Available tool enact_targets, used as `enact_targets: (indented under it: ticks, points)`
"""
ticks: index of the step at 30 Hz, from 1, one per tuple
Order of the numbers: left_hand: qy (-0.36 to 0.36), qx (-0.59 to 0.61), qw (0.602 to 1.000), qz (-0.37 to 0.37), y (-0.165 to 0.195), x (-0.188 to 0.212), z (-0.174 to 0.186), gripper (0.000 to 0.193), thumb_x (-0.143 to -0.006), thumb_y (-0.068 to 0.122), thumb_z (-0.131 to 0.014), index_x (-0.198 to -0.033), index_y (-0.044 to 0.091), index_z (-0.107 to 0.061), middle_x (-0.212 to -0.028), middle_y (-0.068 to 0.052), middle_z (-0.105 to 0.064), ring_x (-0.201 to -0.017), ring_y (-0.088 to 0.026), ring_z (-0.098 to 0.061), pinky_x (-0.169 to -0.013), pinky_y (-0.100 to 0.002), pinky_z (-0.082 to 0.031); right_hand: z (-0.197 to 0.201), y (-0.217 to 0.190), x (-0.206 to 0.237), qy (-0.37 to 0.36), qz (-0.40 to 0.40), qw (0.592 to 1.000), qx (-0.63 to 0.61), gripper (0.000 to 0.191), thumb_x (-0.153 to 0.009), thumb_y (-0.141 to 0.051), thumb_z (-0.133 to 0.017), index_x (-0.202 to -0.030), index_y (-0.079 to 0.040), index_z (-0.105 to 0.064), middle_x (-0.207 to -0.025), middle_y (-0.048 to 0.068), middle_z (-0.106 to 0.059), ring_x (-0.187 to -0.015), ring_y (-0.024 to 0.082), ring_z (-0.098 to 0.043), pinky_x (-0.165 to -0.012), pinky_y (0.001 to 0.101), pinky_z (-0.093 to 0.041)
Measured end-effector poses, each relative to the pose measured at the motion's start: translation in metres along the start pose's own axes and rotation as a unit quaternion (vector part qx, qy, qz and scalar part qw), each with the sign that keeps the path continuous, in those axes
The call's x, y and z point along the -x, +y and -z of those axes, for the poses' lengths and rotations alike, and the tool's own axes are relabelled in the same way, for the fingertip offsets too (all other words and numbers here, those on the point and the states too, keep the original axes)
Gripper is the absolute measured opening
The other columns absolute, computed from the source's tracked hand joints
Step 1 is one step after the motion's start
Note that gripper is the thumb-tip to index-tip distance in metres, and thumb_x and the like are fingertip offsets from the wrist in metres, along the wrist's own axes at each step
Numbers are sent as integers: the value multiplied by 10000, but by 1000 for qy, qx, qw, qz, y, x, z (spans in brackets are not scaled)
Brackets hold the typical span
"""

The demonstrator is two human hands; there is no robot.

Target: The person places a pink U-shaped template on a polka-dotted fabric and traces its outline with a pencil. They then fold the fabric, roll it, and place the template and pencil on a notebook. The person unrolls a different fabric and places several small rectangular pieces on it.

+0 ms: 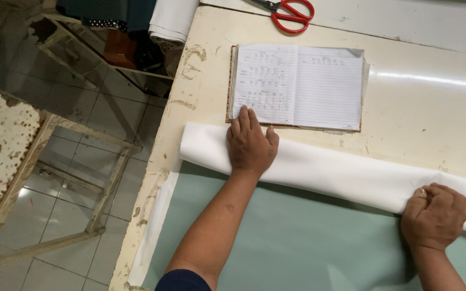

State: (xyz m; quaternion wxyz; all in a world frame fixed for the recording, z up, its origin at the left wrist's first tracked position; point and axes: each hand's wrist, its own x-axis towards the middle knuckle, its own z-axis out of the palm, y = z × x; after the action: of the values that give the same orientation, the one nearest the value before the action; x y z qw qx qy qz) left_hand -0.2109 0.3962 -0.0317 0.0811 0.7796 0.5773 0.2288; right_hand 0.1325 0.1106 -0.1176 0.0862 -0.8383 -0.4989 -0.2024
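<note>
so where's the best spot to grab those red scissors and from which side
Probably by the red handle loops, coming from the right. The scissors lie flat at the table's far edge, the loops pointing right and toward the notebook, with the blades running off up-left out of frame. Both hands are on the white fabric roll.

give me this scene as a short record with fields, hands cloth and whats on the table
left hand: flat, palm down on the white fabric roll, fingertips reaching the notebook's lower edge
right hand: closed in a fist on the roll's near edge, ring on one finger
cloth: pale green fabric spread out below the roll
notebook: open, handwritten left page, beyond the roll
scissors: red handles, far edge of the table
floor: grey tiles at left
</note>
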Motion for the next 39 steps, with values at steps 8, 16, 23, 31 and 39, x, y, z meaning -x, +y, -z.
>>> enact_targets:
  ticks: [8,16,23,31,39]
  points:
    - [1,-6,1000,-23,-2,0,0,631,-895,332,-579,-1383,-67,-544,-1504,-182,-501,-1233,-317,-520,-1034,-474,-423,1,-1,0,-1,-9,1000,-18,64,-1064,-124,-498,-1053,-106,-558,-1276,35,-582,-1279,238,-463,-1134,359,-395]
    - [15,-24,999,-41,1,1,4,548,-908,333,-593,-1393,79,-595,-1459,-159,-513,-1189,-324,-521,-998,-482,-432,0,0,-1,-9,-3,1000,11,69,-1076,-135,-501,-1061,-104,-561,-1259,40,-575,-1266,230,-464,-1126,353,-389]
    - [6,-41,998,-49,1,0,6,546,-906,336,-598,-1407,118,-595,-1435,-153,-498,-1161,-326,-514,-961,-482,-436,2,-3,0,-26,-25,999,-21,84,-1070,-137,-499,-1058,-102,-574,-1270,49,-577,-1286,254,-464,-1142,371,-394]
    - [-6,-53,997,-51,2,-1,7,520,-917,339,-587,-1409,169,-602,-1429,-152,-486,-1141,-322,-506,-941,-476,-432,1,-2,0,-18,-22,999,-25,70,-1090,-141,-508,-1061,-97,-555,-1284,52,-567,-1279,255,-457,-1108,375,-413]
    - [-28,-64,997,-44,3,-3,8,528,-916,344,-566,-1417,178,-595,-1434,-152,-476,-1150,-324,-500,-949,-480,-419,1,-2,1,-28,-27,999,-25,71,-1108,-159,-541,-1068,-103,-559,-1284,50,-560,-1279,253,-458,-1116,380,-408]
